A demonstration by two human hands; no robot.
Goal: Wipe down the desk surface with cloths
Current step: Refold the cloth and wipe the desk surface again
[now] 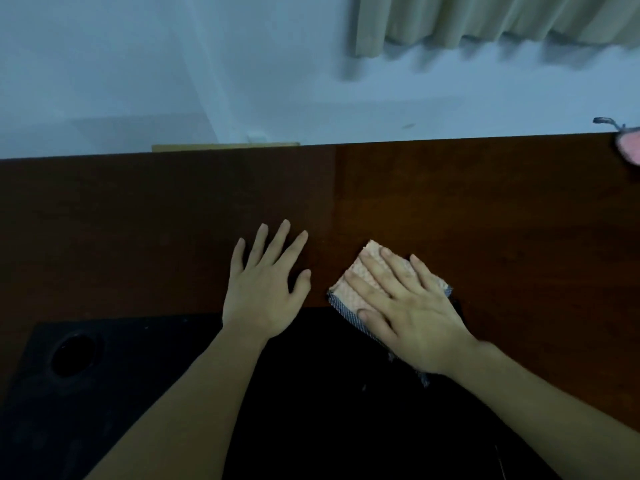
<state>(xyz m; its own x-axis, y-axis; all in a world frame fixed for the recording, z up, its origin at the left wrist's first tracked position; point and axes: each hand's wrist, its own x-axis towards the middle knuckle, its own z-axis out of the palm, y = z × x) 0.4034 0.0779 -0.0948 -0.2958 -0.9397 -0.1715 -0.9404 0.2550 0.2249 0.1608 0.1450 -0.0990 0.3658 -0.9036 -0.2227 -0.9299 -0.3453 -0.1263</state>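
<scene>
A dark brown wooden desk fills the middle of the head view. My right hand lies flat with straight fingers on a folded pink cloth with a grey edge, pressing it onto the desk near its front edge. Most of the cloth is hidden under the palm. To the left of it, my left hand rests flat on the bare wood with spread fingers and holds nothing.
A second pink cloth with a grey loop lies at the desk's far right corner. A black surface with a round hole sits below the front edge. Behind the desk are a white wall and beige curtains.
</scene>
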